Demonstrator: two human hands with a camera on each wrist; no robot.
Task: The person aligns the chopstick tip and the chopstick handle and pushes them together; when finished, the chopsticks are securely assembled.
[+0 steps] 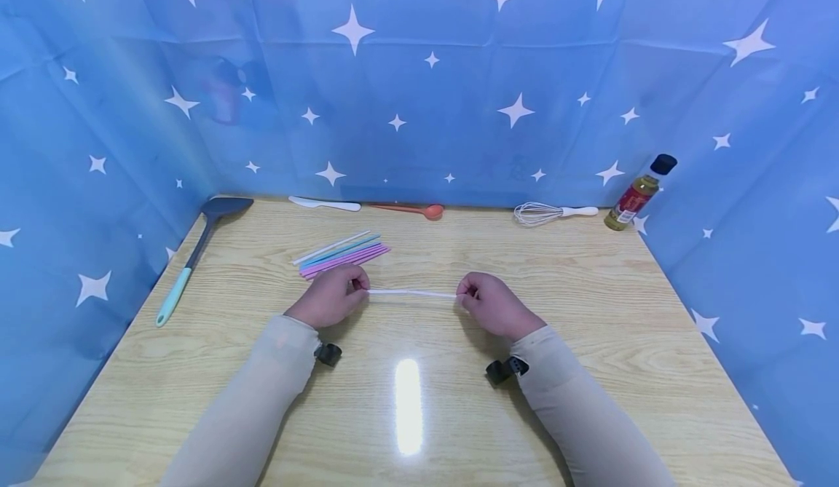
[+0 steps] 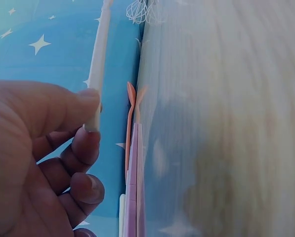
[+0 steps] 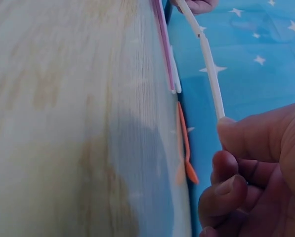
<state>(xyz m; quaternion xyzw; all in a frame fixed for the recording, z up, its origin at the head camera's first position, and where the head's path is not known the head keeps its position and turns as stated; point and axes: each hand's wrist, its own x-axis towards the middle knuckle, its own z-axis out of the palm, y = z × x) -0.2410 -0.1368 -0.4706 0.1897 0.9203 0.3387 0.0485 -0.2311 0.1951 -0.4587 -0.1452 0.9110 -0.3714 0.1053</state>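
Note:
A thin white straw (image 1: 411,293) stretches nearly level between my two hands, over the middle of the table. My left hand (image 1: 333,296) pinches its left end between thumb and forefinger, and my right hand (image 1: 491,303) pinches the right end the same way. Seen from the right wrist, the white straw (image 3: 212,74) has a kink or joint near its middle, with a small dark spot there. Just behind my left hand lies a row of straws (image 1: 344,255), pink, blue and white, partly covered by that hand.
Along the back edge of the wooden table (image 1: 590,312) lie a white knife (image 1: 324,204), an orange spoon (image 1: 432,212) and a whisk (image 1: 540,214). An oil bottle (image 1: 636,197) stands at the back right. A spatula (image 1: 197,247) lies along the left edge. Starred blue cloth (image 1: 406,72) surrounds the table.

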